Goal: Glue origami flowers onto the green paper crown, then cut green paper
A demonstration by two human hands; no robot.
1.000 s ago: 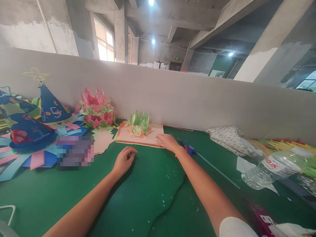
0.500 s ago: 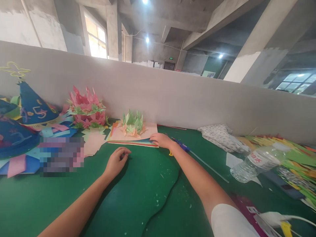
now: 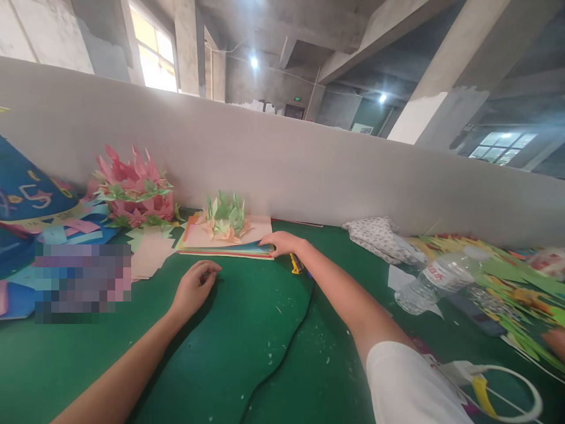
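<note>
Right hand: the right hand (image 3: 285, 242) is in the middle of the frame, at the near right corner of the paper stack. Its fingers touch there; whether they are closed on a sheet, I cannot tell.
Paper stack: the paper stack (image 3: 261, 224) lies flat on the green surface (image 3: 212, 365), left of this hand; near the fingers its layers spread and a blue one shows.
Green paper lotus: the green paper lotus (image 3: 227, 217), with orange petals below, stands upright on the stack, not touched.
Left hand: the left hand (image 3: 194, 288) rests in front of the stack, apart from it, fingers loosely curled, with nothing visible in them.
Progress: both this lotus and the pink paper lotus (image 3: 132, 191) at left look assembled, I judge. The sheets are parted only at the corner, none is separated yet; how many remain to handle is not clear.
Right side: a yellow trigger (image 3: 296, 265), perhaps of a glue gun, shows beside the right forearm; a plastic bottle (image 3: 435, 280) lies farther right.
</note>
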